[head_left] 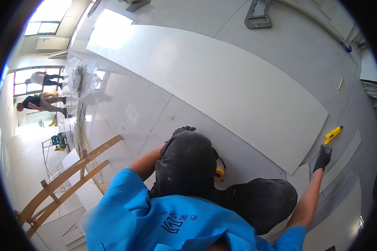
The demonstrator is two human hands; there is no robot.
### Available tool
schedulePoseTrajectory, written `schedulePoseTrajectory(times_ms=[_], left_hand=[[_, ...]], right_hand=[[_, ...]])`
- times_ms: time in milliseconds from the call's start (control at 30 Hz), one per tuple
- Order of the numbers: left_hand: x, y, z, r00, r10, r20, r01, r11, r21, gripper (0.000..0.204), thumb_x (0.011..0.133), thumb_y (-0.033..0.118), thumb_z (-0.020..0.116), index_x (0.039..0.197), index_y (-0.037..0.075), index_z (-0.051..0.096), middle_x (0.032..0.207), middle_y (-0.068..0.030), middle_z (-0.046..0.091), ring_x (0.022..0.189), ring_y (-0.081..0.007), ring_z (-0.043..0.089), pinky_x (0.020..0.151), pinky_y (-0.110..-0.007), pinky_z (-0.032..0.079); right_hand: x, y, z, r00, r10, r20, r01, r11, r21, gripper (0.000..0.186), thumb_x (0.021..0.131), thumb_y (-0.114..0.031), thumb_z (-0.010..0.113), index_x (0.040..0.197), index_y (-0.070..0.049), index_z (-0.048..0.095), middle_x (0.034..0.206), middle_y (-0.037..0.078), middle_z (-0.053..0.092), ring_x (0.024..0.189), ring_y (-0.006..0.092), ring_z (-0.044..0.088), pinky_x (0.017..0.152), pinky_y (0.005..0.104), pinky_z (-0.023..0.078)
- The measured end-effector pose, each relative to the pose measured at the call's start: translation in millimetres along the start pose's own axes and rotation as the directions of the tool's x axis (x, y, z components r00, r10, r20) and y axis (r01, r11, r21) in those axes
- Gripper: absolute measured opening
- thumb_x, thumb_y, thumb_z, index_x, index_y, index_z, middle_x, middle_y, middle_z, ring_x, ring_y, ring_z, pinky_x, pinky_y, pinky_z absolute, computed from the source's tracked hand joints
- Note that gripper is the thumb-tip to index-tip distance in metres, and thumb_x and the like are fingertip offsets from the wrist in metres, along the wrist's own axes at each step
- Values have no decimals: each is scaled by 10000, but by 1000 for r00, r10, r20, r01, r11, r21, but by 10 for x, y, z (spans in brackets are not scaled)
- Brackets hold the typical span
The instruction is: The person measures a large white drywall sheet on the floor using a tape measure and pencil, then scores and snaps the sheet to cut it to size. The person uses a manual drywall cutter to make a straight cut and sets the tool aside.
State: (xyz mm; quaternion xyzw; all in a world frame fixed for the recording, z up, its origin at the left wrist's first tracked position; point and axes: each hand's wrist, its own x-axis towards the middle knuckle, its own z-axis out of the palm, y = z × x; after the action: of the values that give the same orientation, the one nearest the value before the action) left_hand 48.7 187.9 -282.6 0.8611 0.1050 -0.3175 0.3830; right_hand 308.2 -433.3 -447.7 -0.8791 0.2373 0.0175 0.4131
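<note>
My right hand (323, 157), in a dark glove, reaches out to the right beside the panel's near right corner. Its fingers close at the lower end of a yellow utility knife (333, 135), whose black tip points away from me. My left hand (182, 130), also gloved, rests at the far side of my raised knee. The knee hides most of it; the fingers that show lie extended and hold nothing visible. A long white panel (213, 88) lies flat on the floor before me. Between my legs sits a yellow tape measure (219, 173), partly covered by my trousers.
A narrow offcut strip (343, 161) and stacked sheets (339, 205) lie at right. A yellow stick (341, 83) and a grey metal frame tool (258, 16) are farther off. At left stands a curved wooden frame (67, 180). Two people (44, 102) stand in the far left background.
</note>
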Motion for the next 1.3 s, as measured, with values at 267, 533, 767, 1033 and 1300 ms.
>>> schedulePoseTrajectory(times_ms=[267,533,767,1033,1300], left_hand=[[904,-1011,388,941,114,-318,-238,891,-388,558,780,292,697,1248,41,523,1169,-189,578,1072,-323,567,889,-431,465],[1735,-789,-64,899,-411,-149,182,660,-729,401,836,339,691,1069,37,570,922,-70,628,819,-185,619,606,-282,491],[1584,-828,-349,736,-662,-140,-231,-51,-972,426,872,369,650,1040,-8,544,981,-141,635,821,-265,649,727,-394,556],[1615,-891,-589,842,-424,-334,-392,-55,-918,335,922,236,592,1117,-32,543,1059,-143,636,910,-263,651,818,-416,543],[946,344,-1672,648,-402,-647,-414,527,-742,313,810,276,677,689,-4,608,574,-109,617,472,-158,589,464,-248,454]], right_hand=[[-1089,458,448,1000,-18,-14,16,990,-143,500,849,-245,656,1191,76,484,1110,233,619,1051,297,609,872,361,473],[-877,648,120,936,267,230,-344,833,432,416,915,-347,547,1157,-10,583,1122,112,606,977,243,571,853,393,472],[-1079,246,-434,984,53,172,-59,998,32,449,973,-336,452,1243,20,485,1252,152,526,1181,254,484,1019,386,364],[-749,-52,-787,925,72,374,-60,997,-44,394,983,-295,437,1206,23,502,1234,141,532,1149,227,487,1033,370,342],[-108,-563,-1499,723,-208,659,477,840,-259,306,961,-228,465,1161,-10,541,1157,158,568,1122,265,515,984,388,383]])
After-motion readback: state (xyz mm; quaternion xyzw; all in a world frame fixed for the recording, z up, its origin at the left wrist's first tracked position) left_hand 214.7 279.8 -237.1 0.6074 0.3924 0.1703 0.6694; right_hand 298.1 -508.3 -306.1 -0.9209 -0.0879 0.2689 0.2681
